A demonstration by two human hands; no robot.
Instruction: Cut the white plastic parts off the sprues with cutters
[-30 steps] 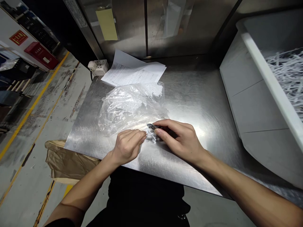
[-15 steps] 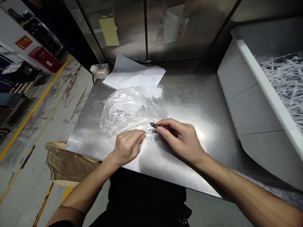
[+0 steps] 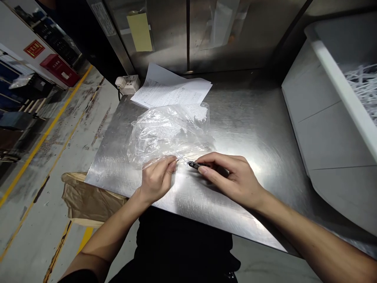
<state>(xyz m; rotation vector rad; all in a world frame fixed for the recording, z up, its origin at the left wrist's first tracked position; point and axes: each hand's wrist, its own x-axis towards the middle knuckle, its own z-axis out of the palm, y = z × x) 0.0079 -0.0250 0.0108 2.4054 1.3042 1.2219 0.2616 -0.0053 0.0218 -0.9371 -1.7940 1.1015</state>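
Note:
My left hand point(image 3: 156, 179) is closed, with thumb and forefinger pinching a thin white branched plastic sprue point(image 3: 183, 158). My right hand point(image 3: 232, 175) grips what looks like a small black nail clipper point(image 3: 193, 165) between thumb and fingers. The clipper's tip is at the right end of the sprue; whether its jaws touch the plastic is too small to tell. Both hands are just above the front part of a steel table point(image 3: 250, 98). Right behind them lies a clear plastic bag point(image 3: 167, 131) holding many small white bits.
Printed sheets point(image 3: 173, 88) lie behind the bag, next to a power socket block point(image 3: 132, 83). On the right stands a large grey bin point(image 3: 326, 122) with many white sprues inside. A brown-lined open box point(image 3: 91, 200) is below the table's left edge.
The sprue has been turned in my left fingers, so its branches show less. My right hand and the clipper have shifted slightly right and down. The whole view has swung a little left.

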